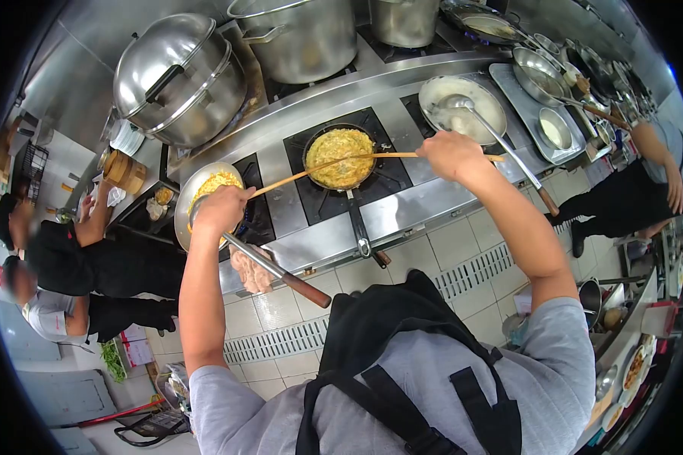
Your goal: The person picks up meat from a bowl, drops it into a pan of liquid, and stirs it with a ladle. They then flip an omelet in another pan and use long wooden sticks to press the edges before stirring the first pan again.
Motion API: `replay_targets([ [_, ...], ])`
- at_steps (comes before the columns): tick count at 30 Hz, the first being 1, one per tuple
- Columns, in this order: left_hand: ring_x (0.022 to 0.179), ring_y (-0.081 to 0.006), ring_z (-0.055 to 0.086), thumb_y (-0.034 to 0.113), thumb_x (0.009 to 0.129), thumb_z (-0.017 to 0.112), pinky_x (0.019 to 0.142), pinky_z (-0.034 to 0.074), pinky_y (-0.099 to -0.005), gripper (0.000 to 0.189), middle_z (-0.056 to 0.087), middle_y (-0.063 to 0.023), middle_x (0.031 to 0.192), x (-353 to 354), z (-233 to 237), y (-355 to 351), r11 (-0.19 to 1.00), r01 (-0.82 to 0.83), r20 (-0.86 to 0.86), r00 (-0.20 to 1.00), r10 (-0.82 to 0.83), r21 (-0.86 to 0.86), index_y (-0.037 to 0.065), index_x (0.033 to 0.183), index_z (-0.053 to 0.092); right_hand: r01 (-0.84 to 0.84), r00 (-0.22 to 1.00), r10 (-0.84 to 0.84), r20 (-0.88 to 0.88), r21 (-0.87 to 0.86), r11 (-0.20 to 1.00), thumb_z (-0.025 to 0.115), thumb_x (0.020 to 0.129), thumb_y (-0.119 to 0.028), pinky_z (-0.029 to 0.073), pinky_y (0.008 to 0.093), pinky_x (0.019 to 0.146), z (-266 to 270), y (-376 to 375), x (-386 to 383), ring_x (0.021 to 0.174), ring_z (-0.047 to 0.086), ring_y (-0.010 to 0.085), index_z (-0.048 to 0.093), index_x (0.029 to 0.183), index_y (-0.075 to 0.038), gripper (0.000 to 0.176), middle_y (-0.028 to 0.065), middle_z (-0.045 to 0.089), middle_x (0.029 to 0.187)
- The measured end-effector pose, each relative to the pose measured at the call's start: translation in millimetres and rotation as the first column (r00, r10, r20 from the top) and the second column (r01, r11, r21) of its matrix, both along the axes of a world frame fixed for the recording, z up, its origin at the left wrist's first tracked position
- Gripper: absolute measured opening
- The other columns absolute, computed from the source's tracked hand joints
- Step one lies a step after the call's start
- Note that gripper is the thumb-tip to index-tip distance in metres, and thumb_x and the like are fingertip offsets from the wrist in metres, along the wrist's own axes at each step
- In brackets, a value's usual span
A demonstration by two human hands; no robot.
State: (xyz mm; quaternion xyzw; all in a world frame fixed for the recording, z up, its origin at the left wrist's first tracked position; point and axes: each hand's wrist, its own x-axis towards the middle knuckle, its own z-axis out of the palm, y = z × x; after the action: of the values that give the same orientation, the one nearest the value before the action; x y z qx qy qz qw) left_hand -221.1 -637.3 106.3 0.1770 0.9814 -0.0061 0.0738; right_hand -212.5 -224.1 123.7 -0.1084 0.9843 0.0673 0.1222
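Observation:
A round yellow omelette (340, 149) flecked with green fills a black frying pan (350, 199) on the middle burner. My left hand (221, 208) is closed on a long wooden chopstick (281, 182), whose far end reaches onto the omelette. In my right hand (451, 155), also closed, a second chopstick (391, 155) points left, its tip meeting the first over the egg. Beneath my left hand lies a wok (186, 203) with yellow food and a ladle (277, 271) with a wooden grip. Past my right hand, another ladle (501, 140) rests in a pale, coated wok (432, 92).
Large steel pots (303, 45) and a domed steamer (178, 76) line the back. A tray (535, 136) holds bowls on the right. A crumpled cloth (250, 269) hangs at the front edge. Co-workers (106, 258) stand left; another person (645, 174) is right.

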Motion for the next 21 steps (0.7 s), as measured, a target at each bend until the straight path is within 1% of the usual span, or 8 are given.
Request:
replay_targets([
  [7, 0.086, -0.0357, 0.059, 0.004, 0.080, 0.052, 0.078, 0.046, -0.0431, 0.034, 0.061, -0.0216, 0.089, 9.0, 27.3, -0.2, 0.999, 0.026, -0.003, 1.000, -0.026, 0.037, 0.013, 0.110, 0.064, -0.007, 0.999, 0.001, -0.051, -0.114, 0.993, 0.051, 0.081, -0.008, 0.052, 0.0392, 0.078, 23.2, 5.6, 4.7, 0.094, 0.063, 0.0319, 0.067, 0.095, -0.006, 0.021, 0.0147, 0.065, 0.097],
  [9, 0.085, -0.0368, 0.059, 0.001, 0.080, 0.051, 0.075, 0.045, -0.0429, 0.036, 0.061, -0.0219, 0.089, 3.5, 32.0, 1.0, 0.986, -0.077, 0.018, 0.997, 0.075, 0.147, 0.012, 0.111, 0.063, 0.058, 0.998, -0.063, -0.025, -0.143, 0.988, 0.053, 0.081, -0.005, 0.048, 0.0397, 0.087, 25.4, -3.7, -1.9, 0.103, 0.058, 0.0307, 0.060, 0.117, -0.022, 0.041, 0.0137, 0.061, 0.105],
  [10, 0.084, -0.0377, 0.059, 0.000, 0.080, 0.051, 0.074, 0.044, -0.0427, 0.037, 0.061, -0.0223, 0.089, -2.5, 24.9, -3.9, 0.990, -0.070, -0.003, 0.997, 0.071, 0.123, 0.012, 0.112, 0.062, 0.061, 0.998, -0.065, -0.026, -0.145, 0.988, 0.053, 0.081, -0.005, 0.048, 0.0397, 0.087, 16.4, -1.8, -9.9, 0.103, 0.058, 0.0307, 0.060, 0.117, -0.022, 0.041, 0.0137, 0.061, 0.105],
  [12, 0.083, -0.0378, 0.059, 0.000, 0.080, 0.051, 0.074, 0.045, -0.0427, 0.037, 0.061, -0.0222, 0.088, -6.7, 6.6, -11.7, 0.992, -0.112, 0.030, 0.994, 0.110, 0.066, 0.013, 0.113, 0.062, -0.069, 0.995, 0.058, -0.086, -0.130, 0.989, 0.051, 0.081, -0.007, 0.052, 0.0398, 0.077, -15.6, -1.9, -28.3, 0.092, 0.063, 0.0319, 0.067, 0.094, -0.004, 0.021, 0.0147, 0.066, 0.096],
  [13, 0.083, -0.0380, 0.059, 0.001, 0.080, 0.050, 0.074, 0.045, -0.0426, 0.037, 0.061, -0.0220, 0.087, -10.6, -2.7, -17.8, 0.989, -0.149, 0.058, 0.987, 0.149, 0.009, 0.014, 0.113, 0.062, -0.069, 0.994, 0.057, -0.093, -0.133, 0.989, 0.051, 0.081, -0.007, 0.052, 0.0398, 0.077, -25.0, 2.9, -31.5, 0.092, 0.063, 0.0319, 0.067, 0.094, -0.004, 0.021, 0.0147, 0.066, 0.096],
  [14, 0.083, -0.0378, 0.059, 0.002, 0.081, 0.052, 0.075, 0.045, -0.0429, 0.037, 0.060, -0.0227, 0.087, -11.2, -16.8, -32.4, 0.990, -0.133, 0.042, 0.991, 0.131, 0.046, 0.016, 0.114, 0.062, -0.051, 0.995, 0.040, -0.087, -0.134, 0.990, 0.051, 0.081, -0.007, 0.052, 0.0397, 0.077, -31.5, 10.9, -32.5, 0.093, 0.063, 0.0316, 0.067, 0.094, -0.004, 0.021, 0.0147, 0.066, 0.097],
  [19, 0.083, -0.0376, 0.059, 0.006, 0.083, 0.052, 0.076, 0.045, -0.0437, 0.033, 0.059, -0.0241, 0.086, 7.2, -9.6, -35.7, 0.991, -0.114, -0.009, 0.993, 0.115, 0.077, 0.015, 0.113, 0.062, -0.038, 0.994, 0.020, -0.108, -0.165, 0.985, 0.050, 0.082, -0.008, 0.052, 0.0396, 0.077, -9.6, 14.3, -18.4, 0.093, 0.064, 0.0309, 0.068, 0.094, -0.006, 0.022, 0.0151, 0.065, 0.099],
  [21, 0.081, -0.0378, 0.058, 0.008, 0.083, 0.052, 0.076, 0.045, -0.0438, 0.031, 0.059, -0.0239, 0.083, 7.2, -10.5, -28.7, 0.985, -0.069, -0.108, 0.990, 0.087, 0.161, 0.014, 0.112, 0.062, 0.001, 0.992, -0.029, -0.127, -0.213, 0.977, 0.048, 0.083, -0.009, 0.052, 0.0394, 0.078, -5.6, 5.6, -19.7, 0.094, 0.063, 0.0314, 0.068, 0.095, -0.007, 0.023, 0.0153, 0.065, 0.098],
])
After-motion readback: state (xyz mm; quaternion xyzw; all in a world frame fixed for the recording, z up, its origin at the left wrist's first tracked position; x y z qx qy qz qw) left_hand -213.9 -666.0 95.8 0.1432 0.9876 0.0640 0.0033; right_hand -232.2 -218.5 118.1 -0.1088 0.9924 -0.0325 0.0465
